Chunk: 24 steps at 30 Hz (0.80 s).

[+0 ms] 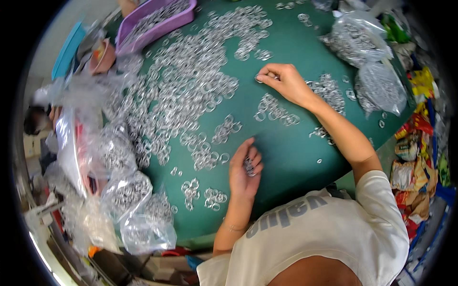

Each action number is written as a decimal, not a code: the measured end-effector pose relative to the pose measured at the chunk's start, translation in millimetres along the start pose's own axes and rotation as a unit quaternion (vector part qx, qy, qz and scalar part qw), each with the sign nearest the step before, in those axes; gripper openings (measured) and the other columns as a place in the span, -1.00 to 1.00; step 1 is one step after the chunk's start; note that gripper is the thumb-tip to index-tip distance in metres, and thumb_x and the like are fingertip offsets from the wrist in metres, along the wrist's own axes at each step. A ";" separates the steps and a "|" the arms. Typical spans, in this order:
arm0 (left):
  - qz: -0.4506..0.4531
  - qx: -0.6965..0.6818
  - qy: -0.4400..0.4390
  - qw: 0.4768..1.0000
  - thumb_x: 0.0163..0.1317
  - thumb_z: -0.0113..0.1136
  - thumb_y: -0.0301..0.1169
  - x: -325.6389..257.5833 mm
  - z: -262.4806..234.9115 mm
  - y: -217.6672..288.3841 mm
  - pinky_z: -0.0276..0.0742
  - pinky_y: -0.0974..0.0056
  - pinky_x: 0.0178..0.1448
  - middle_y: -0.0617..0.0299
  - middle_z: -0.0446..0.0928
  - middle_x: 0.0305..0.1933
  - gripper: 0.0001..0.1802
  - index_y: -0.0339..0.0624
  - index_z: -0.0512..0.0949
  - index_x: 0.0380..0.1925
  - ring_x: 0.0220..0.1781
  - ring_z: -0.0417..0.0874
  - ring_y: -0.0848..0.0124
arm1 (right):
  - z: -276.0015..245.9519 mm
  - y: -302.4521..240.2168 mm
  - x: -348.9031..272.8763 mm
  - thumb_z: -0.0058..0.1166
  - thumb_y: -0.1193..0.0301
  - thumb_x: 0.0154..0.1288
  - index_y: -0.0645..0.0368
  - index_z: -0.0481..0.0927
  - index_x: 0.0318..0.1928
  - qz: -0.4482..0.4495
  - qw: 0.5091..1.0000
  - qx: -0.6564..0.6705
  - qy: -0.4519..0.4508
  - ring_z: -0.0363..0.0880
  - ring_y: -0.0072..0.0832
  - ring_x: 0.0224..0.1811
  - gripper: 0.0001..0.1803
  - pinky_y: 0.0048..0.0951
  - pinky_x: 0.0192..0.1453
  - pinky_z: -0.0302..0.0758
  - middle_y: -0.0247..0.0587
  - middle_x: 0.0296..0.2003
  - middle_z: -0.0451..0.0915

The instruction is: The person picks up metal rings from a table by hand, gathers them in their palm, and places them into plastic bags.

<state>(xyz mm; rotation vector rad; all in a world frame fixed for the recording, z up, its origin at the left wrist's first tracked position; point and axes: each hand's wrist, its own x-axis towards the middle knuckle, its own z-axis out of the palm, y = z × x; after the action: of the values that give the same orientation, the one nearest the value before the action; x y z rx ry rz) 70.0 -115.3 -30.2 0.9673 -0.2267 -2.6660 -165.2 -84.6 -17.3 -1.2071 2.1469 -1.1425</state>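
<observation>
Several small metal rings sit in the palm of my left hand [245,167], whose fingers curl round them above the near part of the table. Farther out and to the right, my right hand [284,81] is closed in a pinch, with a metal ring [259,79] showing at its fingertips. Between the two hands lies a small cluster of rings [274,110]. To the left spreads a large loose heap of metal rings [186,81]. Smaller groups of rings [204,151] lie left of my left hand. Another pile of metal pieces [329,93] is partly behind my right forearm.
A purple tray [131,38] of metal parts stands at the far left of the green table [248,121]. Clear bags of parts [126,190] crowd the left edge; more bags [358,40] lie at the far right. Colourful packets [415,157] fill the space beyond the right edge.
</observation>
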 end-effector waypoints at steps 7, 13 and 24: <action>-0.025 -0.018 -0.013 0.999 0.27 -0.08 -0.44 -1.2 -0.3 -0.7 0.08 0.56 -0.67 0.36 0.21 -0.50 -0.68 -0.31 0.35 0.01 -0.56 0.17 0.60 | -165.0 34.1 -21.2 0.08 0.38 0.18 0.21 0.57 -0.28 -0.023 0.869 -0.343 0.357 0.55 -0.42 -0.54 -0.83 -0.46 -0.42 0.45 -0.12 -0.54 0.58; 0.020 0.147 0.020 0.989 0.27 -0.07 -0.44 -1.7 13.6 -3.5 0.08 0.58 -0.65 0.34 0.31 -0.45 -0.68 -0.33 0.37 0.00 -0.55 0.23 0.63 | -91.5 19.9 -36.9 0.04 0.38 0.21 0.26 0.56 -0.25 -0.025 0.974 -0.111 0.194 0.58 -0.34 -0.41 -0.80 -0.41 -0.27 0.46 -0.06 -0.41 0.59; 0.040 0.149 0.019 0.988 0.26 -0.07 -0.45 1.4 14.5 -0.6 0.10 0.57 -0.62 0.37 0.22 -0.54 -0.74 -0.32 0.40 -0.08 -0.57 0.21 0.61 | 6.1 12.7 -48.4 0.09 0.33 0.16 0.22 0.57 -0.28 -0.046 0.999 0.017 -0.024 0.47 -0.46 -0.54 -0.79 -0.40 -0.50 0.36 -0.38 -0.58 0.51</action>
<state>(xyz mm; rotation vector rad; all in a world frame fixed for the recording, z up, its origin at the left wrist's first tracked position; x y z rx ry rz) 59.4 -114.5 -20.1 1.0694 -0.6565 -2.5832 -141.6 -42.9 -32.6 -1.3164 2.0481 -1.1702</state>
